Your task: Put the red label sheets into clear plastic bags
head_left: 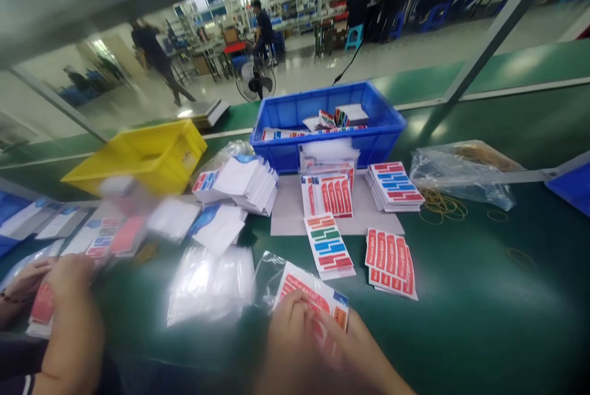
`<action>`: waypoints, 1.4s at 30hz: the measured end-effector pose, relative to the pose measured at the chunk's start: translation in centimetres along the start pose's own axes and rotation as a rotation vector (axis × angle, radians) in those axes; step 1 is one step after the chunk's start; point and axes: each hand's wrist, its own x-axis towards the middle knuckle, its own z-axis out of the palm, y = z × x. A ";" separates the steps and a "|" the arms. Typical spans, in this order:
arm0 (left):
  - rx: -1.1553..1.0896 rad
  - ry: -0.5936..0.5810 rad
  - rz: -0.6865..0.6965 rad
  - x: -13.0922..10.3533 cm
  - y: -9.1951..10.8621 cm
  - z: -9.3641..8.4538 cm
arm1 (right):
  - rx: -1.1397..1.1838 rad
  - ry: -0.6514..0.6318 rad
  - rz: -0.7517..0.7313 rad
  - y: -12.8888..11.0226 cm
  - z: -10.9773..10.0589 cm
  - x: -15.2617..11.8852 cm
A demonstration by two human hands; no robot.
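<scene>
At the front of the green bench, my left hand [291,326] is closed on the near edge of a small stack of printed sticker sheets [302,283], red and white with blue and orange corners. My right hand [353,343] grips the same sheets from the right, its fingers partly blurred. A clear plastic bag [268,272] lies around or against their left end; whether the sheets are inside it I cannot tell. Beyond my hands are sheets with coloured bars [328,247] and, to the right, red label sheets [391,263]. Left of my hands rests a pile of clear bags [209,287].
A blue bin [327,149] with printed sheets stands behind, beside a yellow bin [138,155]. Stacked white cards [249,183], a sticker stack [395,186] and rubber bands [442,206] lie around. A co-worker's hands [64,278] handle red sheets at left. A metal post [502,26] rises at right.
</scene>
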 end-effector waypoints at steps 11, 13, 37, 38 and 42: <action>-0.147 -0.066 -0.091 -0.7 0.4 -0.7 | 0.206 -0.115 -0.114 1.7 -0.7 0.0; -0.196 -0.095 -0.142 -1.3 1.0 -0.9 | 0.253 -0.096 -0.081 2.0 -0.2 -0.4; -0.442 -0.383 -0.366 -0.1 -3.2 -3.7 | -0.090 -0.170 -0.147 -1.2 -1.9 -0.3; -0.491 -0.481 -0.391 0.3 -3.6 -3.8 | -0.098 -0.182 -0.152 -1.4 -2.1 -0.3; -0.680 -0.556 -0.477 1.0 -3.6 -3.9 | -0.080 -0.132 -0.215 -1.6 -2.7 -0.2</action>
